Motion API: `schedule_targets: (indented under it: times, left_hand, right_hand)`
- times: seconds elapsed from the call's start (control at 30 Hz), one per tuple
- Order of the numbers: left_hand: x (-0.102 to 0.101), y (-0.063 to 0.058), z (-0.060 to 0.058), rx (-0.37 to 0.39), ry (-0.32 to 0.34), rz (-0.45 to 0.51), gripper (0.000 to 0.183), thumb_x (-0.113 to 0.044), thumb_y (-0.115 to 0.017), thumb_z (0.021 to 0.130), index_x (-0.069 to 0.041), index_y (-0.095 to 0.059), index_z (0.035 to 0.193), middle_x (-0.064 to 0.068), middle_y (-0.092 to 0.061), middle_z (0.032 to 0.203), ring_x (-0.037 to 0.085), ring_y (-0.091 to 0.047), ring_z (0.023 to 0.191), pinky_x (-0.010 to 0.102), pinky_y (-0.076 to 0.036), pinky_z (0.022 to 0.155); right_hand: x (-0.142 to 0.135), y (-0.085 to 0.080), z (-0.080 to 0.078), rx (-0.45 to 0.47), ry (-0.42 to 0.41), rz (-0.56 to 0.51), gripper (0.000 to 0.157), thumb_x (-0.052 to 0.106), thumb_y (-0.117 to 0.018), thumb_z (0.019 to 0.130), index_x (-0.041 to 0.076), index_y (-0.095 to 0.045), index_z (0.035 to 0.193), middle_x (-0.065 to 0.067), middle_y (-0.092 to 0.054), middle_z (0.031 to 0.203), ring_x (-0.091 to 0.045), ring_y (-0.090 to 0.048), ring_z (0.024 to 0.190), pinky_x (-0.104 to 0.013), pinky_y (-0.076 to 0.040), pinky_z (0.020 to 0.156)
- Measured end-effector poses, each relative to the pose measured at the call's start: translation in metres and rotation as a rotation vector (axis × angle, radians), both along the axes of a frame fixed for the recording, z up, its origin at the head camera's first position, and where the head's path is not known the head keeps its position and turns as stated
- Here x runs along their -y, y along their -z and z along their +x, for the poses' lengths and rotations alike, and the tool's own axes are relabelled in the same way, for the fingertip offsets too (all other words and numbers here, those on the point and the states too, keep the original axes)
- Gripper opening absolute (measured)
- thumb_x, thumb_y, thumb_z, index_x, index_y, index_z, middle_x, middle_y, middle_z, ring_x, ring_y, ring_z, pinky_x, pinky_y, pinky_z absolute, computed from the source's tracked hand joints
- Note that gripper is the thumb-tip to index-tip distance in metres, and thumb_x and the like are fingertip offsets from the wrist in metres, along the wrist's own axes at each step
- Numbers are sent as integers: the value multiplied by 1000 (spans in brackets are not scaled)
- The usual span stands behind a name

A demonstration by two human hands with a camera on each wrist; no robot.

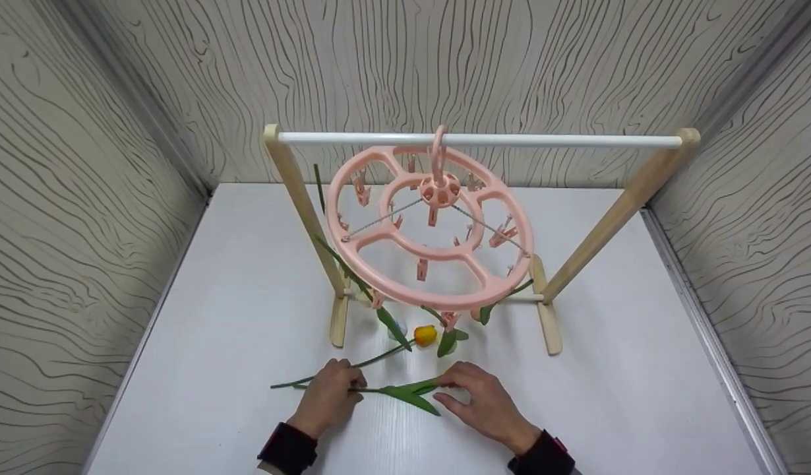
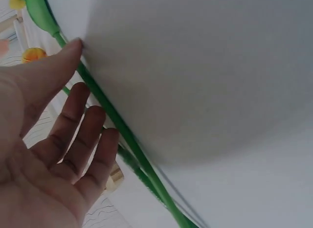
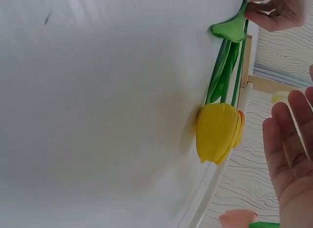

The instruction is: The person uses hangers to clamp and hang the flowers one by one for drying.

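My left hand [image 1: 326, 396] pinches the green stem [image 2: 115, 118] of a yellow artificial tulip [image 3: 215, 132] low over the white table. Its thumb lies on the stem, while the other visible fingers bend loosely beside it. Long green leaves [image 1: 412, 394] spread from that stem toward my right hand [image 1: 481, 399]. With its fingers loosely extended, the right hand hovers by the bloom and hides most of it in the head view. Just beyond both hands lies an orange-yellow tulip [image 1: 425, 336], its stem running left behind my left hand.
A pink round clip hanger [image 1: 438, 300] with small clips hangs from the white bar [image 1: 564, 140] of a wooden-legged stand [image 1: 616, 218]. Green stems and leaves [image 1: 393, 328] show under its near edge. Patterned walls [image 1: 405, 72] enclose the white table [image 1: 234, 277].
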State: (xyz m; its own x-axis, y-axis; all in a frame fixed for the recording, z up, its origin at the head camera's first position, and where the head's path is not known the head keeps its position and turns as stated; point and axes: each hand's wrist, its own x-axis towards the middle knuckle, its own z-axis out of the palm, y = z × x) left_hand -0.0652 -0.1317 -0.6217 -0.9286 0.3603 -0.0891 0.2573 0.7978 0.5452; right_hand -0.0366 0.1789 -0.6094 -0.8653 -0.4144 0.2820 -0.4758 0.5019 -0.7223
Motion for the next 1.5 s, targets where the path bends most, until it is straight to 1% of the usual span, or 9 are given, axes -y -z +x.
schedule_targets:
  times: [0.13,0.23,0.37,0.5,0.67,0.83,1.03,1.33,1.5]
  left_hand:
    - [2,2,-3,41,-9,-14,15,-4,-89,85,-16,-81,85,-6,-66,82,9,-56,82,22,-48,69]
    - [3,4,-4,36,1,-19,15,-4,-88,87,-17,-80,84,-7,-67,82,8,-57,82,23,-50,70]
    - [4,8,-2,-50,56,-26,14,-3,-85,89,-15,-78,85,-5,-70,84,12,-61,83,25,-55,71]
    - [4,10,2,-157,102,-68,11,-5,-83,91,-13,-75,89,-3,-70,87,14,-63,84,26,-57,72]
    - [1,7,5,-275,138,-108,13,-3,-81,92,-11,-71,90,-1,-66,87,17,-61,83,26,-55,69]
    - [-6,-6,8,-356,167,-135,15,0,-77,92,-11,-68,91,0,-65,86,18,-60,81,26,-52,67]
    - [-17,-24,14,-438,194,-180,17,-3,-79,92,-13,-65,90,0,-65,85,16,-61,80,23,-48,62]
    - [-40,-57,23,-504,215,-270,19,-8,-81,90,-14,-64,86,-1,-63,82,15,-60,80,23,-48,63]
    - [-53,-73,27,-522,218,-347,20,-7,-81,90,-14,-64,86,-1,-61,81,14,-56,78,24,-49,63]
  right_hand:
    - [-1,1,0,-10,-7,-5,17,17,-83,97,11,-82,113,-4,-77,98,-21,-72,90,-33,-65,78]
    - [-2,2,0,-4,-8,-3,17,16,-82,98,11,-82,114,-4,-77,98,-22,-72,90,-34,-66,78]
    - [-2,2,0,-10,-1,10,16,14,-83,97,9,-81,112,-5,-77,97,-22,-73,89,-35,-66,77]
    - [-1,2,2,-43,19,34,17,10,-86,93,10,-81,109,-2,-77,97,-16,-72,88,-28,-65,76]
    - [0,-2,3,-53,21,34,19,7,-87,91,11,-81,108,0,-76,99,-15,-71,88,-30,-65,76]
    - [5,-15,5,-69,4,30,18,9,-87,91,11,-80,108,-3,-77,99,-20,-72,89,-32,-65,76]
    - [16,-36,8,-98,-1,55,19,11,-89,90,13,-82,108,1,-78,98,-14,-72,91,-28,-63,80]
    - [32,-66,12,-14,6,254,21,16,-90,90,13,-82,109,3,-77,103,-10,-67,93,-25,-62,82]
    - [39,-72,15,-24,12,332,23,17,-91,89,15,-82,110,4,-76,103,-10,-64,90,-23,-61,80]
